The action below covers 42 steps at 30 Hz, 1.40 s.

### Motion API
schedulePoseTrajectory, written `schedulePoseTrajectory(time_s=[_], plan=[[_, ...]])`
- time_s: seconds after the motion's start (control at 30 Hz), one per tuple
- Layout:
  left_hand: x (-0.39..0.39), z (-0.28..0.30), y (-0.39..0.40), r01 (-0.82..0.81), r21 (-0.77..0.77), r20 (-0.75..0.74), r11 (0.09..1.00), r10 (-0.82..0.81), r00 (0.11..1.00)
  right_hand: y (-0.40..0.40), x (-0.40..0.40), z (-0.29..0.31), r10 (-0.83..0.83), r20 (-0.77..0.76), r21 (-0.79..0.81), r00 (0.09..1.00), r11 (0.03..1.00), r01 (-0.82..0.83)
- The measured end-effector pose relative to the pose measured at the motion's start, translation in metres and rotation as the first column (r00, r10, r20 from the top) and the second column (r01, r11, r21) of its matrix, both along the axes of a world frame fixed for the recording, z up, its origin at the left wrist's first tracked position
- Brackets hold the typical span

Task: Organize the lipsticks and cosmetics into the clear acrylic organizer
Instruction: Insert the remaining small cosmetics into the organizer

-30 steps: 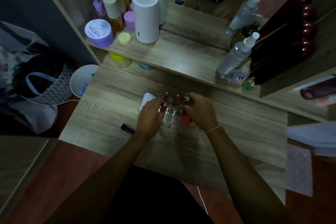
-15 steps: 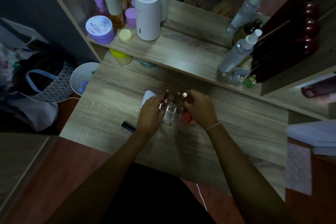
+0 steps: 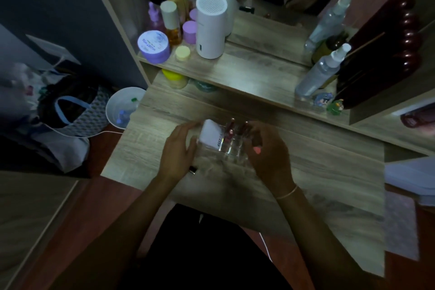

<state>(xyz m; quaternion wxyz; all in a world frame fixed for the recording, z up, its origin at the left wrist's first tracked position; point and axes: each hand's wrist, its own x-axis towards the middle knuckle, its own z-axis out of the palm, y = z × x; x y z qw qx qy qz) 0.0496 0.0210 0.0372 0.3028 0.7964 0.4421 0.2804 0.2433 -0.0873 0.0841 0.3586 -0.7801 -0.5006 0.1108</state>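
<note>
The clear acrylic organizer (image 3: 229, 150) sits on the wooden desk (image 3: 324, 172), blurred and slightly tilted. A white box (image 3: 210, 136) stands in its left part, and dark red lipsticks (image 3: 231, 126) stand upright in its back cells. My left hand (image 3: 177, 150) presses against the organizer's left side with its fingers spread. My right hand (image 3: 267, 152) cups the right side, and a small orange-pink item (image 3: 257, 150) shows between its fingers. A black lipstick tube (image 3: 193, 169) lies on the desk by my left wrist.
The raised shelf (image 3: 247, 77) behind carries a white cylinder (image 3: 210, 27), a purple jar (image 3: 153, 47), bottles, a spray bottle (image 3: 322, 72) and small figurines (image 3: 334, 106). A mirror stands behind the shelf. A white bin (image 3: 122, 107) and a bag (image 3: 70, 108) sit on the floor to the left.
Both hands have moved from the top of the organizer out to its sides, which uncovers the white box. The organizer now looks shifted and tilted towards me.
</note>
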Motion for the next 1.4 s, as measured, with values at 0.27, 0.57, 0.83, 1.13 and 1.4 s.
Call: schedulePoseTrajectory(time_s=[0.27,0.57,0.83,1.13,1.4], plan=[[-0.070,-0.039,0.025,0.122,-0.066,-0.320,0.990,-0.136,0.937,0.013,-0.103,-0.046,0.241,-0.113,-0.290,0.964,0.920,-0.264],[-0.096,-0.076,0.027,0.306,-0.131,-0.573,0.943,-0.324,0.753,0.043,-0.142,-0.082,0.207,-0.045,-0.469,0.977,0.860,-0.204],[-0.096,-0.081,0.024,0.320,-0.111,-0.587,0.941,-0.322,0.743,0.029,-0.148,-0.090,0.101,0.001,-0.433,0.995,0.897,-0.090],[-0.077,-0.073,0.009,0.453,0.004,-0.498,0.891,-0.391,0.774,-0.010,-0.124,-0.074,-0.206,-0.100,-0.358,0.974,0.920,0.158],[-0.031,-0.062,-0.025,0.652,0.154,-0.473,0.743,-0.524,0.709,-0.029,-0.089,-0.047,-0.472,-0.195,-0.204,0.860,0.877,0.435]])
